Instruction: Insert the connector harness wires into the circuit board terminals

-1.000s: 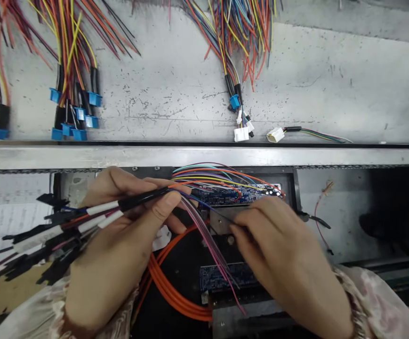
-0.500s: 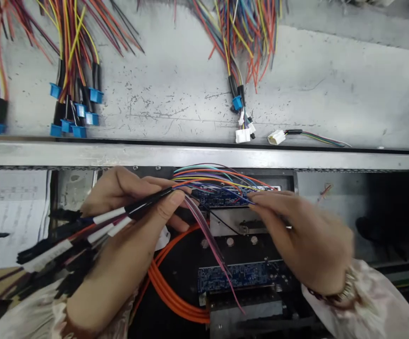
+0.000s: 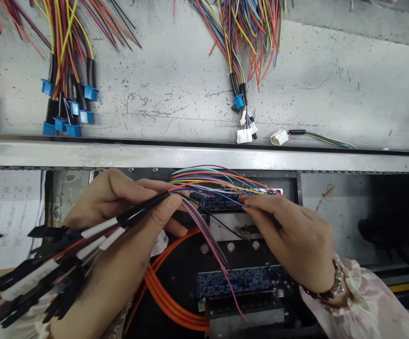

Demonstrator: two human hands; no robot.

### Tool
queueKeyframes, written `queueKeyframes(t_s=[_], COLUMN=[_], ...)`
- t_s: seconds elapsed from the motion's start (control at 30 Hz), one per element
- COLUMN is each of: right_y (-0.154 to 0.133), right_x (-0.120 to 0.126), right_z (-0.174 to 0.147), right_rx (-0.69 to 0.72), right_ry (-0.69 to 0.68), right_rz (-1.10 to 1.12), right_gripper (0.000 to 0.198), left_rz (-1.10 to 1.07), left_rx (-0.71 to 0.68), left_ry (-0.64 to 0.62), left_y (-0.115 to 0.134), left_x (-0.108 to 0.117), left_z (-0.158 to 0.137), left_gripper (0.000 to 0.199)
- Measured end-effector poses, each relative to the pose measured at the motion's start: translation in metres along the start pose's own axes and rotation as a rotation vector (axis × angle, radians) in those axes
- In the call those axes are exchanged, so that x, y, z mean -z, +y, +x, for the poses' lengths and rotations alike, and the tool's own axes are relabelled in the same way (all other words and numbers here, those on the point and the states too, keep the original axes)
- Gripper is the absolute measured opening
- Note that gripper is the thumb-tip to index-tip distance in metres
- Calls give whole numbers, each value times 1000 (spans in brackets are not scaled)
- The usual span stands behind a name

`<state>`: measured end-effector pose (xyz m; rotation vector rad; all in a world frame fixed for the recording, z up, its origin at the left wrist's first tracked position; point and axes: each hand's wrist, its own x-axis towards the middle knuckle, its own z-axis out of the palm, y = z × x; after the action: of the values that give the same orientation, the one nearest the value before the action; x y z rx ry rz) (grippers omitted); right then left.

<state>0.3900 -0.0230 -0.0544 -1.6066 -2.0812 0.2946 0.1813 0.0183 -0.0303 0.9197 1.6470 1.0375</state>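
My left hand point(image 3: 133, 202) is closed around a wire harness point(image 3: 144, 207), its black-wrapped trunk pinched between thumb and fingers. Labelled branches with black ends point(image 3: 31, 280) hang over my left forearm. From my grip, many coloured wires point(image 3: 204, 175) arch to the right, while a pink-purple bundle point(image 3: 211, 240) droops downward. The fingertips of my right hand point(image 3: 289, 230) pinch the end of a blue wire point(image 3: 230, 200). Below the wires sits a blue circuit board point(image 3: 218, 202), partly covered by them; whether any wire end touches it, I cannot tell.
Wire bundles with blue connectors point(image 3: 59, 125) lie on the upper metal shelf, beside white connectors point(image 3: 244, 135). A metal rail point(image 3: 204, 157) crosses in front. Orange cable point(image 3: 169, 299) loops below my hands. A second circuit board point(image 3: 239, 281) is lower down; printed sheets point(image 3: 6, 212) lie left.
My right hand has shifted a little to the left with the blue wire between its fingertips. My left hand keeps its grip on the harness, slightly farther left.
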Motion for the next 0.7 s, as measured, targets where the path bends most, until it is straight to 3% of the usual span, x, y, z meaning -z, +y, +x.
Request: queueKeyframes(t_s=[0.2,0.47,0.6,0.7], right_y=[0,1,-14,-31], right_x=[0,1,7,13], right_z=[-2,-2,-4,-3], right_rx=[-7,6,10,51], right_ry=[-7,-45,-24,-101], right_rz=[-13,-17,-103,-125], right_gripper=[6,6,9,10], left_rz=[32,-31,-116,-147], left_rx=[-58,-2,-51,-91], left_ry=[-15,-21,-91,-149], left_y=[-4,1,-7,-14], left_x=[1,-2,-1,1], left_z=[-2,2,3,4], left_gripper=[29,29,31,31])
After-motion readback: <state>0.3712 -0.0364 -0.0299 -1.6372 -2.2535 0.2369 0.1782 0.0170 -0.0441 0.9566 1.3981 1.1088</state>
